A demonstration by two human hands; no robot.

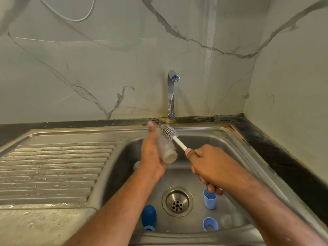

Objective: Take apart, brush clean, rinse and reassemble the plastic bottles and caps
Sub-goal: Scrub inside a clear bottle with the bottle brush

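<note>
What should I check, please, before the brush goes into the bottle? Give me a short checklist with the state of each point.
1. Left hand holds the clear bottle: ok.
2. Right hand grips the brush handle: ok.
3. Bristles lined up with the bottle mouth: cannot tell, the mouth is hidden.
4. Bottle held over the sink: ok.
5. Tap running for rinsing: not ok, no water visible.
6. Blue caps off the bottle: ok, they lie in the basin.

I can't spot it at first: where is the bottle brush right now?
In the head view, the bottle brush is above the sink, just in front of the tap. The right hand holds its handle, and its bristles are beside the clear bottle in the left hand.
</note>
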